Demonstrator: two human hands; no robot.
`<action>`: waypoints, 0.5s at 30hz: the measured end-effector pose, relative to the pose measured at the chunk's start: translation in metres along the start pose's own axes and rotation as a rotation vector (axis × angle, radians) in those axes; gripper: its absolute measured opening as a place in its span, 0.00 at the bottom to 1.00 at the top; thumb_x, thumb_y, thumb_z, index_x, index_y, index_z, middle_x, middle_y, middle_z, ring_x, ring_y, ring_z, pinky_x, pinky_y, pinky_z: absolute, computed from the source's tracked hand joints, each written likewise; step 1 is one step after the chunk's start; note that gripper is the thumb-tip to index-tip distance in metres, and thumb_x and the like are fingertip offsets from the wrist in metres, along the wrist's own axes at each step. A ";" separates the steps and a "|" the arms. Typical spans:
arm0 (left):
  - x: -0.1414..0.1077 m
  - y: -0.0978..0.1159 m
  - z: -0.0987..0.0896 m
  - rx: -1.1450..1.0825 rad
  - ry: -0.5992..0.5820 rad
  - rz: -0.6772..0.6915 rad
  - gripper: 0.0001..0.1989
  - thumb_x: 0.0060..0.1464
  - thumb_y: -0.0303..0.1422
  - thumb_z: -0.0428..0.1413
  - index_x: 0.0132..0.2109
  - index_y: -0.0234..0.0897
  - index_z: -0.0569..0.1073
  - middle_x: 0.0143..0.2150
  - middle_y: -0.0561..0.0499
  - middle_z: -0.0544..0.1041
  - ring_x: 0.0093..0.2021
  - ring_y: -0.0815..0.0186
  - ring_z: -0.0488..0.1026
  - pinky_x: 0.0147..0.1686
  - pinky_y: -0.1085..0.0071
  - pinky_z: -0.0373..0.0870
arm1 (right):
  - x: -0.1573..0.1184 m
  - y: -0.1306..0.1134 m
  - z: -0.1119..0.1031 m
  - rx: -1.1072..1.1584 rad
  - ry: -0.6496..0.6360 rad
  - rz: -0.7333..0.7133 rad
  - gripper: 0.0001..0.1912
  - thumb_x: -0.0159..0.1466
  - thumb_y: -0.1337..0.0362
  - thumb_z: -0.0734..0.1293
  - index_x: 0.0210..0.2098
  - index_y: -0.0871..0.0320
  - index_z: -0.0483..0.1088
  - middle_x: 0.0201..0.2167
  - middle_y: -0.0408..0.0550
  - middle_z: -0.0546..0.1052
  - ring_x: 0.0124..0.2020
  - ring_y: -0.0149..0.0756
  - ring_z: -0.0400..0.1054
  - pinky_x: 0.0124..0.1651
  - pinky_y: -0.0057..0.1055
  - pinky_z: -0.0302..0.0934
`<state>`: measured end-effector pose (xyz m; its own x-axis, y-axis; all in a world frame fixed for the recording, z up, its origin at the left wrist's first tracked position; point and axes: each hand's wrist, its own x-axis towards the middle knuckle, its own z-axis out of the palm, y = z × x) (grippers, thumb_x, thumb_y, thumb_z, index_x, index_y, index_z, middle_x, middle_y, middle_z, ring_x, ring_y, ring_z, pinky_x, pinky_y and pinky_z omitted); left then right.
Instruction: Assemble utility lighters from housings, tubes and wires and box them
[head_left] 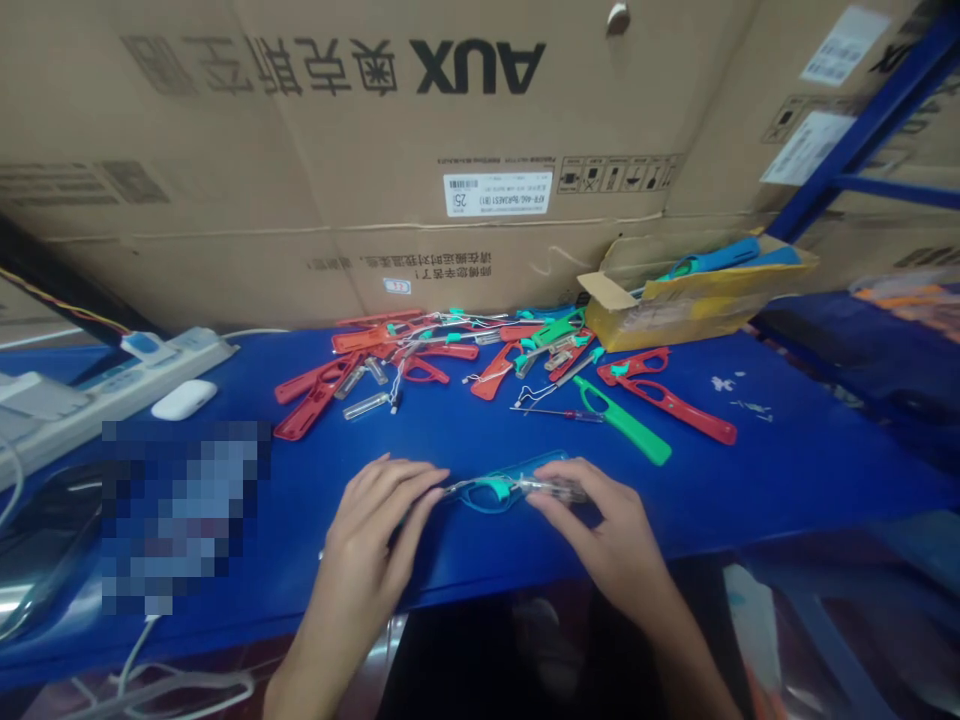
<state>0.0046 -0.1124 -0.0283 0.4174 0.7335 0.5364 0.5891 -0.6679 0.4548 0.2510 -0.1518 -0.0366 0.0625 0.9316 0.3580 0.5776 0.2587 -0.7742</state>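
A blue lighter shell with a teal trigger lies on the blue table between my hands, near its front edge. My left hand pinches the thin metal rod at the shell's left end. On the right, my right hand has thumb and fingers closed around a clear part over the shell's handle. Just behind, a green shell half and a screwdriver rest on the table.
Red shells, wires and clear tubes are heaped at the back. An open yellow carton holds blue shells at the back right. A power strip, white case and pixelated object are on the left.
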 end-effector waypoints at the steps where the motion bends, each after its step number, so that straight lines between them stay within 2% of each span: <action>1: -0.002 -0.002 -0.001 0.009 0.008 -0.005 0.11 0.69 0.27 0.53 0.55 0.42 0.73 0.50 0.51 0.78 0.52 0.63 0.73 0.62 0.58 0.61 | 0.000 0.000 0.001 0.010 0.011 -0.001 0.05 0.66 0.59 0.71 0.41 0.50 0.75 0.38 0.40 0.82 0.39 0.35 0.76 0.45 0.32 0.67; 4: -0.001 -0.003 -0.004 0.058 -0.030 -0.003 0.10 0.69 0.30 0.53 0.54 0.42 0.74 0.49 0.50 0.79 0.51 0.61 0.73 0.58 0.58 0.63 | 0.002 -0.003 0.001 0.032 0.032 0.002 0.04 0.66 0.59 0.70 0.40 0.51 0.76 0.37 0.41 0.82 0.38 0.35 0.76 0.45 0.32 0.67; 9: 0.002 -0.002 -0.006 0.150 -0.087 0.034 0.07 0.69 0.33 0.54 0.48 0.43 0.76 0.46 0.52 0.80 0.47 0.60 0.73 0.55 0.58 0.62 | 0.002 -0.005 0.001 -0.026 0.003 0.032 0.04 0.67 0.58 0.70 0.40 0.50 0.76 0.38 0.40 0.82 0.41 0.37 0.76 0.51 0.35 0.66; 12: 0.000 -0.005 -0.002 0.159 -0.098 0.039 0.07 0.69 0.31 0.54 0.48 0.43 0.77 0.46 0.53 0.80 0.46 0.61 0.74 0.53 0.58 0.63 | 0.003 -0.005 -0.001 -0.072 -0.033 -0.013 0.04 0.68 0.59 0.70 0.40 0.50 0.74 0.38 0.39 0.82 0.40 0.35 0.75 0.56 0.37 0.62; 15: 0.000 -0.004 0.003 0.115 -0.124 0.016 0.06 0.68 0.30 0.54 0.47 0.42 0.76 0.45 0.53 0.80 0.45 0.61 0.73 0.49 0.61 0.64 | 0.007 -0.004 -0.008 -0.122 -0.081 -0.073 0.03 0.69 0.60 0.69 0.41 0.51 0.73 0.37 0.39 0.81 0.39 0.35 0.73 0.53 0.35 0.63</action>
<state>0.0040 -0.1095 -0.0324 0.5050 0.7378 0.4479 0.6544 -0.6657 0.3587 0.2558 -0.1484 -0.0269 -0.0462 0.9301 0.3644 0.6731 0.2985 -0.6766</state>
